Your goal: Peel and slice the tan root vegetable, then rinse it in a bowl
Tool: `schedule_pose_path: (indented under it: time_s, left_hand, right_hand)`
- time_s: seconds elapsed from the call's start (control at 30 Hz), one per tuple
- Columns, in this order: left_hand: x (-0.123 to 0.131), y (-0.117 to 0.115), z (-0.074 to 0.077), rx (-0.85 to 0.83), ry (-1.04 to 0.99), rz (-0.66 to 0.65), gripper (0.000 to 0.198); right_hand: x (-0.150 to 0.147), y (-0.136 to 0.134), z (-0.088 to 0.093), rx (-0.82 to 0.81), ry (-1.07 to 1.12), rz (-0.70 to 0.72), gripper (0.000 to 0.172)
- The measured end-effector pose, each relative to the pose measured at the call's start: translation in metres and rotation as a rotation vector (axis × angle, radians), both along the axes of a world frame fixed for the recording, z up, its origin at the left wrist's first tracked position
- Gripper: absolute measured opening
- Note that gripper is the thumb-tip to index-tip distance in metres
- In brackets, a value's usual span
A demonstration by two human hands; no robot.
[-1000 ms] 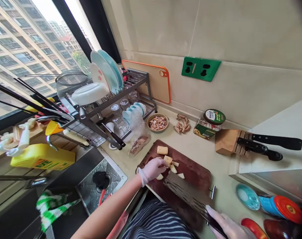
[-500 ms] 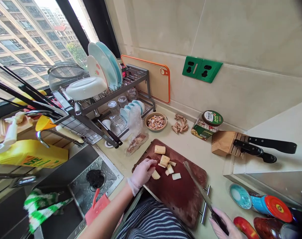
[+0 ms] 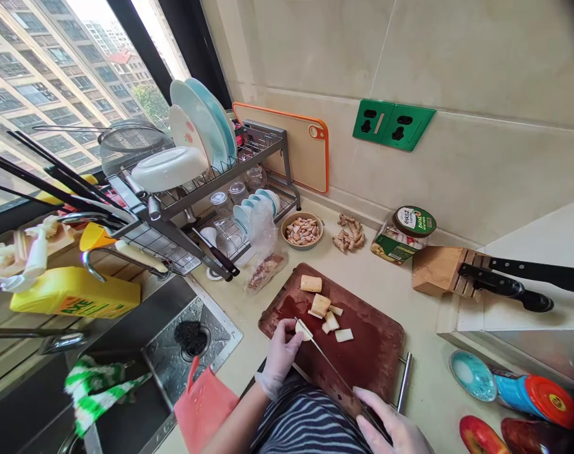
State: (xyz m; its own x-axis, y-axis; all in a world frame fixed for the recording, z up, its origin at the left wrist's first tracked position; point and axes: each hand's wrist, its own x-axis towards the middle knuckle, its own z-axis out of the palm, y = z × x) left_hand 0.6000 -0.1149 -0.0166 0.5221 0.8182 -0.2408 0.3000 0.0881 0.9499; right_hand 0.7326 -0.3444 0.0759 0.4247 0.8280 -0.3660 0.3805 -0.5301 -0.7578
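Note:
A dark red cutting board (image 3: 372, 353) lies on the counter with several pale cut vegetable pieces (image 3: 322, 306) on it. My gloved left hand (image 3: 283, 343) pinches one pale piece (image 3: 304, 330) at the board's near left edge. My gloved right hand (image 3: 390, 429) grips the handle of a cleaver (image 3: 331, 369). The blade stands on edge, its tip touching the piece under my left fingers.
A dish rack (image 3: 206, 183) with plates and bowls stands behind the sink (image 3: 183, 340). A bowl of shells (image 3: 302, 231), ginger (image 3: 348, 238), a jar (image 3: 402, 234) and a knife block (image 3: 438, 270) line the wall. Containers (image 3: 518, 388) sit at the right.
My left hand drew back to the board's near left edge with one piece. The cleaver turned on edge and swung left, coming down onto that piece.

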Motion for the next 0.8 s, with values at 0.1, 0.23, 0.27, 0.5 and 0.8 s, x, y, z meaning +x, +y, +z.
schedule_pose_path:
  time_s: [0.1, 0.23, 0.27, 0.5, 0.8]
  left_hand:
    - [0.002, -0.002, -0.005, -0.076, -0.013, 0.073, 0.038]
    - [0.005, -0.004, -0.006, -0.172, -0.051, 0.136, 0.041]
    - [0.006, -0.005, -0.006, -0.195, -0.064, 0.143, 0.041]
    - [0.008, -0.007, -0.010, -0.276, -0.124, 0.183, 0.038]
    - [0.010, -0.006, -0.013, -0.320, -0.128, 0.242, 0.038]
  right_hand:
    - [-0.002, 0.007, -0.002, 0.004, -0.056, 0.071, 0.040]
    - [-0.003, 0.007, -0.003, -0.006, -0.119, 0.087, 0.039]
    - [-0.003, 0.007, -0.003, -0.009, -0.127, 0.088, 0.038]
    - [-0.005, 0.008, -0.001, -0.010, -0.140, 0.079, 0.038]
    - [-0.010, 0.009, -0.008, -0.081, -0.219, 0.122, 0.038]
